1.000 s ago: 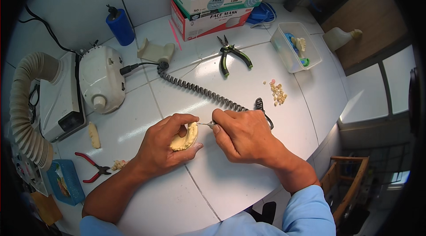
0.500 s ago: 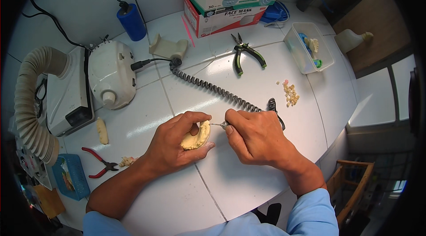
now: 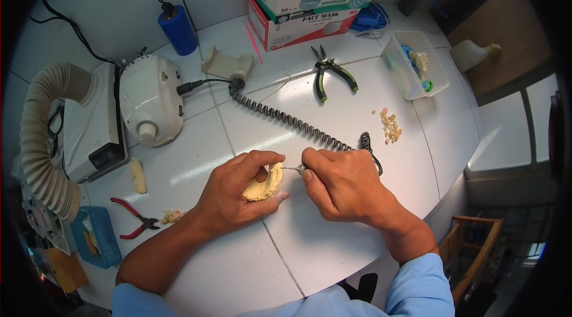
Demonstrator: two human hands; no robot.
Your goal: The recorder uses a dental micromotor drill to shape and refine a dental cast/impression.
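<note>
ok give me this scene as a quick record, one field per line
left hand: grips the cast
right hand: holds the handpiece, tip at the cast, contact unclear
cord: coiled, from white unit toward right hand
tools lying: green-black pliers, red cutters
containers: clear box at right, blue basket at left
small pieces: near clear box and red cutters

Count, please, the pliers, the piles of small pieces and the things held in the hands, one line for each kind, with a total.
Pliers: 2 (green-and-black pair, red-handled pair)
Piles: 2 (right pile, left pile)
Held things: 2 (cream arch-shaped model in left hand, thin-tipped tool in right hand)
Total: 6
</note>
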